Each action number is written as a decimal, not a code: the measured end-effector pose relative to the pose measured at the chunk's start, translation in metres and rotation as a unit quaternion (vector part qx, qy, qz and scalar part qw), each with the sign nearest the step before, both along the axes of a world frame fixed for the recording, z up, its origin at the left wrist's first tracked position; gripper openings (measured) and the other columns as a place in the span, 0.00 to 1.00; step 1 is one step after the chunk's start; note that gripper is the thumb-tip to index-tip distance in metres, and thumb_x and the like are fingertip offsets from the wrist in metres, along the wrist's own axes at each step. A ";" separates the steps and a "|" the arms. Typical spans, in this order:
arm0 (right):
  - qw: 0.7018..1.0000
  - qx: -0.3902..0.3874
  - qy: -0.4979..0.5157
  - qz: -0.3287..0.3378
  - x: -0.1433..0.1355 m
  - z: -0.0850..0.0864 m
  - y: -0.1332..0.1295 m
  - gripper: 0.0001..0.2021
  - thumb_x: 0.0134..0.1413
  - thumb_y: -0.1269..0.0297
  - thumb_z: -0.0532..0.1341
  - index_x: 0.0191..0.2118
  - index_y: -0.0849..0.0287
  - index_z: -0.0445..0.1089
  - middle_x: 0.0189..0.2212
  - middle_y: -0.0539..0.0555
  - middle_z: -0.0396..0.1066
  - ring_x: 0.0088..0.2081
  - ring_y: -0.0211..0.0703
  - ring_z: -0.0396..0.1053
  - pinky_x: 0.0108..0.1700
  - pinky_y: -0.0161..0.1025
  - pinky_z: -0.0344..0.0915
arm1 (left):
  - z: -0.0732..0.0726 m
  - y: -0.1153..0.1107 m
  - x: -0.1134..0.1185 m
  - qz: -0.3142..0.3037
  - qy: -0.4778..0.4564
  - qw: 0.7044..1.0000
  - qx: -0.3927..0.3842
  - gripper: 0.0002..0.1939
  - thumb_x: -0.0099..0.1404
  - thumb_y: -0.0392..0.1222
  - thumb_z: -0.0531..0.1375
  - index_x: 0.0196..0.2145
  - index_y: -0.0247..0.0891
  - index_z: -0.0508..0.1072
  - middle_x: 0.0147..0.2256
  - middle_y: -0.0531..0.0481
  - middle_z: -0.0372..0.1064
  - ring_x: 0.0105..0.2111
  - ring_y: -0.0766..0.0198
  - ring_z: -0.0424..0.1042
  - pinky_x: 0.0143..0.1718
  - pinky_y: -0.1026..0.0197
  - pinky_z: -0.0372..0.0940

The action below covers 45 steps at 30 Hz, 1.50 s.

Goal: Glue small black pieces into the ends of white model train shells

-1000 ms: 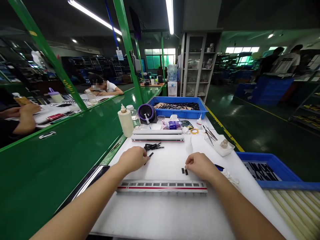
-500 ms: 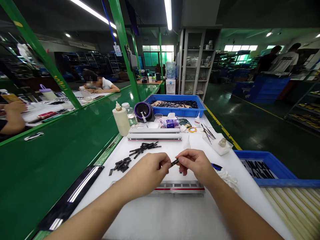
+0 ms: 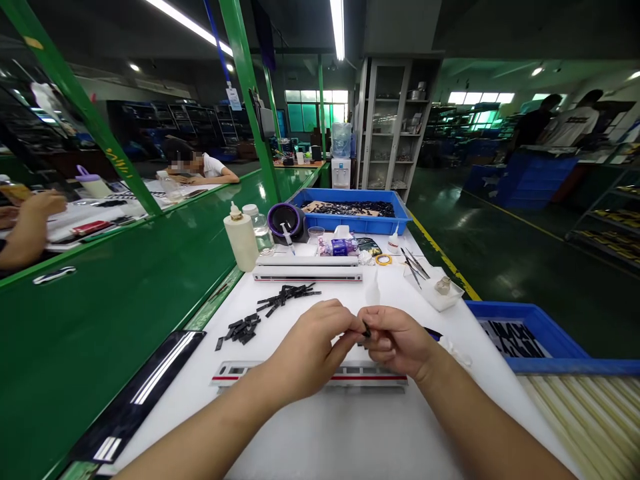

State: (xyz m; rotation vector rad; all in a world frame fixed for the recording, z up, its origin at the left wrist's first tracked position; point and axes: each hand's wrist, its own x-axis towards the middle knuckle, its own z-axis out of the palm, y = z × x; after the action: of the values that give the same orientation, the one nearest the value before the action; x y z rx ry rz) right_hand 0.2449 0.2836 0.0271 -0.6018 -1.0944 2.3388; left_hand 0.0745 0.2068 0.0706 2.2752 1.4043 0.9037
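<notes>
A small, thin black plastic-looking strip (image 3: 367, 331), largely hidden, is pinched between the fingers of the left hand (image 3: 316, 345) and the right hand (image 3: 401, 341), over the white desk (image 3: 345, 437), near a long, white, red-striped model train carriage (image 3: 373, 381). It is judged light, fairly stiff and easily snapped; its edges are best gripped, without bending.
</notes>
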 end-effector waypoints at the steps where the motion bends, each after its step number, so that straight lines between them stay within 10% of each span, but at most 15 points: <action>1: 0.998 0.042 -0.007 -0.036 -0.001 0.000 -0.002 0.17 0.43 0.55 0.68 0.24 0.59 0.61 0.16 0.42 0.54 0.16 0.26 0.43 0.18 0.28 0.39 | -0.001 0.001 0.001 0.023 0.008 1.000 0.000 0.09 0.68 0.39 0.53 0.34 0.40 0.72 0.30 0.51 0.70 0.34 0.62 0.66 0.36 0.60 0.59; 4: 0.935 0.282 -0.116 -0.180 0.000 0.004 -0.005 0.12 0.52 0.55 0.62 0.28 0.58 0.64 0.18 0.44 0.58 0.19 0.31 0.51 0.22 0.31 0.49 | -0.006 0.009 0.000 0.127 0.086 0.987 -0.043 0.10 0.67 0.40 0.53 0.32 0.41 0.73 0.30 0.50 0.72 0.33 0.59 0.68 0.34 0.58 0.58; 7: 0.818 0.462 -0.300 -0.167 0.005 0.005 -0.002 0.08 0.56 0.61 0.58 0.29 0.57 0.69 0.22 0.48 0.67 0.25 0.36 0.60 0.27 0.34 0.54 | -0.010 0.016 -0.008 0.194 0.150 0.966 -0.083 0.12 0.66 0.40 0.53 0.32 0.40 0.76 0.32 0.46 0.75 0.35 0.54 0.70 0.34 0.56 0.58; 14: 0.737 0.442 -0.502 -0.097 0.013 -0.013 0.018 0.06 0.45 0.69 0.62 0.22 0.57 0.74 0.23 0.54 0.74 0.27 0.42 0.68 0.29 0.38 0.56 | -0.006 0.018 -0.018 0.107 -0.249 0.930 -0.248 0.19 0.64 0.50 0.58 0.49 0.39 0.72 0.32 0.50 0.74 0.39 0.58 0.73 0.41 0.57 0.62; 16: 0.750 0.442 -0.469 -0.147 0.012 -0.013 0.018 0.05 0.47 0.67 0.62 0.27 0.57 0.75 0.24 0.53 0.74 0.28 0.42 0.68 0.30 0.38 0.58 | -0.002 0.018 -0.014 0.087 -0.367 0.887 -0.267 0.16 0.62 0.50 0.61 0.44 0.38 0.72 0.35 0.48 0.75 0.39 0.59 0.72 0.43 0.57 0.62; 19: 0.863 0.380 -0.270 -0.193 0.011 -0.009 0.014 0.09 0.50 0.60 0.63 0.37 0.57 0.75 0.28 0.53 0.75 0.26 0.41 0.69 0.26 0.37 0.62 | 0.002 0.020 -0.006 0.053 -0.473 0.838 -0.268 0.14 0.59 0.49 0.65 0.35 0.38 0.68 0.42 0.46 0.75 0.41 0.61 0.72 0.45 0.57 0.62; 22: 0.936 0.288 -0.067 -0.191 0.011 -0.004 0.008 0.13 0.49 0.57 0.66 0.39 0.58 0.73 0.31 0.55 0.77 0.28 0.43 0.73 0.24 0.37 0.65 | 0.003 0.022 0.001 0.087 -0.421 0.882 -0.190 0.13 0.58 0.48 0.65 0.31 0.37 0.68 0.42 0.47 0.74 0.39 0.62 0.70 0.41 0.59 0.62; 29: 0.940 0.251 -0.030 -0.230 0.008 -0.003 0.001 0.11 0.48 0.58 0.69 0.34 0.60 0.74 0.24 0.53 0.75 0.23 0.39 0.70 0.26 0.37 0.69 | 0.002 0.011 0.007 0.149 -0.141 0.967 -0.149 0.10 0.63 0.49 0.58 0.35 0.42 0.76 0.31 0.54 0.73 0.31 0.63 0.65 0.34 0.60 0.58; 38: 0.999 -0.038 0.030 -0.020 0.010 -0.001 0.006 0.10 0.39 0.65 0.69 0.26 0.62 0.68 0.15 0.44 0.62 0.14 0.24 0.47 0.15 0.25 0.43 | -0.007 0.014 0.002 0.019 -0.171 0.975 -0.138 0.06 0.62 0.41 0.60 0.33 0.42 0.78 0.33 0.52 0.73 0.35 0.64 0.69 0.38 0.63 0.61; 45: 0.999 0.019 0.046 -0.012 -0.002 -0.004 -0.006 0.12 0.43 0.59 0.68 0.25 0.60 0.65 0.14 0.42 0.57 0.14 0.25 0.42 0.16 0.28 0.40 | -0.025 0.004 0.004 0.035 -0.205 0.976 -0.065 0.05 0.62 0.41 0.61 0.32 0.41 0.78 0.29 0.51 0.70 0.32 0.64 0.67 0.36 0.62 0.60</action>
State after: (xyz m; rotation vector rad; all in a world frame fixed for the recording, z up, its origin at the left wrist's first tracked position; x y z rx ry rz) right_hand 0.2429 0.2775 0.0229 -0.4861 -1.0821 2.2961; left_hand 0.0788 0.2104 0.0455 1.8192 1.3174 1.1840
